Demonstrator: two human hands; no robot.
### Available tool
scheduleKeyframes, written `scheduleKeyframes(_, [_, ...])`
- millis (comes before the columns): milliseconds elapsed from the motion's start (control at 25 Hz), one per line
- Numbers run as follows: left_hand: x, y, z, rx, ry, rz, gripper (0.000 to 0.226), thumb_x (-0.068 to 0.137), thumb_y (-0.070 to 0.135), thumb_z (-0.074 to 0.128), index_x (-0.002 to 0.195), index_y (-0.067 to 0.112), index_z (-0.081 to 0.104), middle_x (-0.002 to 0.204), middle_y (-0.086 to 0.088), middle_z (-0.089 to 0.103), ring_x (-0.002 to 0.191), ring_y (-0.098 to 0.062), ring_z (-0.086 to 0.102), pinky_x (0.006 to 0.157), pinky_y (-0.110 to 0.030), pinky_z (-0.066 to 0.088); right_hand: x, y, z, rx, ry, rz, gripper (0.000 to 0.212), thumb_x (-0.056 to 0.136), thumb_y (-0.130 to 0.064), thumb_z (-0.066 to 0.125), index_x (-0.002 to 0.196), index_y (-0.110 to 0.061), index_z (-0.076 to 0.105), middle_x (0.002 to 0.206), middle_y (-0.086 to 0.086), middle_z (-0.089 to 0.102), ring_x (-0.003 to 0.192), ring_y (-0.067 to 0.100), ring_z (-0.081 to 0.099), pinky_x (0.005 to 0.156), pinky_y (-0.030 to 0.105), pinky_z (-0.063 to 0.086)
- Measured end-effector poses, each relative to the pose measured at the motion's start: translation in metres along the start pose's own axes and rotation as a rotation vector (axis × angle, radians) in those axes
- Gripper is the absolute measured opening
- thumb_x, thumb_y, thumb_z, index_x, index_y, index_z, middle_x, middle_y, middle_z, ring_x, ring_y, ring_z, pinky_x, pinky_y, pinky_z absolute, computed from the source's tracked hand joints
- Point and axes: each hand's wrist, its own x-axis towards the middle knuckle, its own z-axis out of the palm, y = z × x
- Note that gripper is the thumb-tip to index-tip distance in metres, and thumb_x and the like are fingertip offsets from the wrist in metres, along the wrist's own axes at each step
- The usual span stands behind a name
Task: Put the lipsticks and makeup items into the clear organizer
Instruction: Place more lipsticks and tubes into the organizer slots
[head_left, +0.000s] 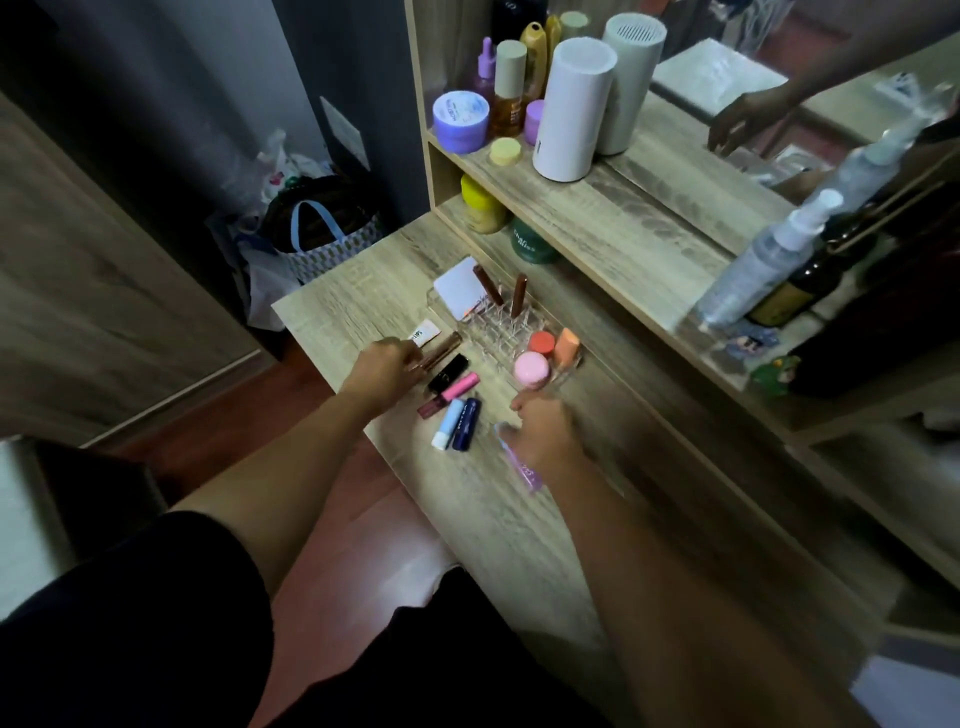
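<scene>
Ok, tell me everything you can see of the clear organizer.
The organizer is a clear, plastic-looking tray with a grid of small square slots, sitting flat on the wooden desk. Two brown tubes stand tilted in the far slots, with a white card leaning at the far end. The near end holds a pink jar, a red-orange jar and an orange sponge. Most middle slots are empty. Neither of the hands touches it.

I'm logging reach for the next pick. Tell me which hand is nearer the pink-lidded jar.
Right. The right hand is just below the pink-lidded jar at the clear organizer's near end; the left hand is farther off to its left, at the brown tube.
</scene>
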Motion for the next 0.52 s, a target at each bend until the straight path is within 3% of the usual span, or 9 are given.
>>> scheduleKeyframes(120, [-0.008,-0.003,0.014,0.044,0.010,-0.054,0.031,0.085,0.025,0.061,0.107,0.002,0.062,0.107,-0.026,0.060,0.100,-0.041,0.058,0.087,-0.041,0.046,-0.010,0.002,0.020,-0.213,-0.043,-0.034,0.033,0.085,-0.018,0.060,0.114,-0.003,0.052,0.121,0.019,0.055,0.112,0.033,0.055,0.091,0.035,0.045])
scheduleKeyframes(240, [-0.005,-0.001,0.022,0.039,0.052,-0.098,0.035,0.089,0.029,0.058,0.105,-0.002,0.059,0.106,-0.028,0.060,0.096,-0.043,0.059,0.084,-0.044,0.048,-0.009,0.003,0.024,-0.209,-0.002,-0.010,0.030,0.085,-0.012,0.059,0.113,-0.003,0.053,0.121,0.018,0.057,0.110,0.032,0.058,0.090,0.034,0.047])
scheduleKeyframes(400, [-0.001,0.001,0.026,0.027,0.064,-0.127,0.035,0.089,0.031,0.055,0.101,-0.002,0.058,0.099,-0.030,0.065,0.091,-0.042,0.062,0.078,-0.043,0.050,-0.011,0.004,0.010,0.046,0.082,0.053,0.029,0.078,-0.014,0.065,0.104,-0.010,0.054,0.101,0.016,0.067,0.086,0.030,0.064,0.066,0.030,0.046])
scheduleKeyframes(520, [-0.004,0.001,0.024,0.048,0.056,-0.145,0.036,0.088,0.033,0.055,0.096,-0.001,0.060,0.097,-0.028,0.066,0.090,-0.042,0.062,0.076,-0.042,0.050,-0.008,0.000,-0.013,0.407,0.128,0.064,0.033,0.078,-0.019,0.073,0.106,-0.012,0.057,0.094,0.004,0.068,0.078,0.019,0.064,0.064,0.028,0.053])
